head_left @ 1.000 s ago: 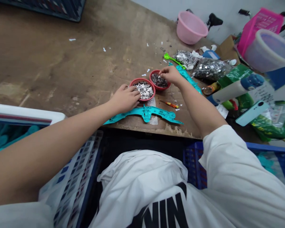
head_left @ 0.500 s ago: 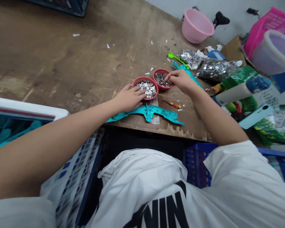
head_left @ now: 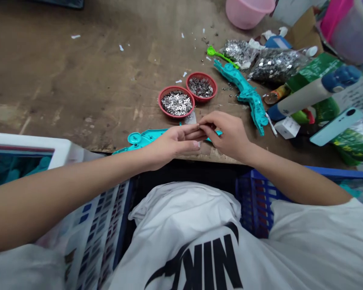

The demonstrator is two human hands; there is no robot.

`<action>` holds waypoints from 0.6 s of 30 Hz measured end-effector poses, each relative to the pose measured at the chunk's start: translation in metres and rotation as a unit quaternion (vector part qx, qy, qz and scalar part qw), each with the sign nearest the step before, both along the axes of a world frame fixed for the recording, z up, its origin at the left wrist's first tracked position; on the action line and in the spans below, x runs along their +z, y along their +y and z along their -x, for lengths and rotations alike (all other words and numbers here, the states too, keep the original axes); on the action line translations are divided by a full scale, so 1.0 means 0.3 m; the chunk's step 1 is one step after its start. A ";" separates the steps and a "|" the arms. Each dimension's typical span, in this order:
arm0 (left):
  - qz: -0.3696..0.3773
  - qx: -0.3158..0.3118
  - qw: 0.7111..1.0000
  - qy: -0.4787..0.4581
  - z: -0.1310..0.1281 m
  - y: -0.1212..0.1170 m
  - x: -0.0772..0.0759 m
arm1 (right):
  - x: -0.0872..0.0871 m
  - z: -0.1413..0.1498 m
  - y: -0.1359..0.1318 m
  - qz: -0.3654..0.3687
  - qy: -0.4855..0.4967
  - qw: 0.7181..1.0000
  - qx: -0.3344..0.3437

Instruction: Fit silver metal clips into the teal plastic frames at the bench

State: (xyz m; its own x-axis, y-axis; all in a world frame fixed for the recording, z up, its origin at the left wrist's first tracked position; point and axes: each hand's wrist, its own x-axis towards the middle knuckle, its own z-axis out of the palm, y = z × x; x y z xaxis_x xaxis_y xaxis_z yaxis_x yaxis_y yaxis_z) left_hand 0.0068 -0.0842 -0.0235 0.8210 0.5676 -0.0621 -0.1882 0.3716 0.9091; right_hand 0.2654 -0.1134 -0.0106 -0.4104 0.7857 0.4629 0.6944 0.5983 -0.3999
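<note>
My left hand (head_left: 177, 143) is held out above the turquoise plastic part (head_left: 148, 139) at the table's front edge, fingers stretched forward and thumb apart from them. My right hand (head_left: 228, 133) meets its fingertips, thumb and forefinger pinched together; whatever is in the pinch is too small to make out. Both hands cover the middle of the turquoise part. Just beyond them stand a red basket (head_left: 161, 108) of small flat silver metal plates (head_left: 177, 104) and a second red basket (head_left: 215, 89) of small dark metal pieces (head_left: 200, 87).
To the right lie another turquoise part (head_left: 245, 90), a green plastic piece (head_left: 220, 55), bags of metal pieces (head_left: 278, 64), a bottle (head_left: 314, 94), a small white box (head_left: 287, 128) and a phone (head_left: 335, 127). A white crate (head_left: 62, 151) and blue crate (head_left: 257, 193) flank me.
Both hands have left the red baskets and come together nearer me, over the turquoise part. My view has shifted, so more of the right-hand turquoise part shows.
</note>
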 end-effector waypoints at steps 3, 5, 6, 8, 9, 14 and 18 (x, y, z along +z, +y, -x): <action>-0.006 -0.003 1.000 0.019 0.009 -0.003 0.012 | -0.004 -0.014 -0.008 0.041 -0.022 0.999 0.013; -0.031 -0.010 0.999 0.041 0.012 -0.006 0.005 | -0.002 -0.016 -0.016 0.092 -0.038 0.995 0.016; -0.044 -0.014 0.997 0.054 0.012 -0.007 -0.002 | -0.005 -0.015 -0.018 0.112 -0.043 0.993 0.018; -0.064 -0.018 0.995 0.081 0.013 -0.008 -0.022 | -0.021 -0.011 -0.017 0.130 -0.042 0.990 0.022; -0.073 -0.021 0.993 0.093 0.013 -0.008 -0.033 | -0.033 -0.008 -0.014 0.132 -0.040 0.990 0.023; -0.121 -0.043 0.981 0.145 0.023 0.016 -0.063 | -0.064 -0.015 0.025 0.132 -0.065 0.987 0.063; -0.313 -0.018 0.919 0.238 0.047 0.092 -0.053 | 0.003 -0.061 0.055 0.138 -0.052 0.988 0.046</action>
State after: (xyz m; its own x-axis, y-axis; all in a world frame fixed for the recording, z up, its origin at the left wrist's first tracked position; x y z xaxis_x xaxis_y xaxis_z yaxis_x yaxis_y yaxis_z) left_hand -0.0075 -0.0566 -0.0393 0.8039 0.5879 -0.0900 0.2894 -0.2545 0.9227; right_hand 0.2838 -0.0969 -0.0098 -0.5206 0.8330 0.1873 0.6880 0.5393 -0.4856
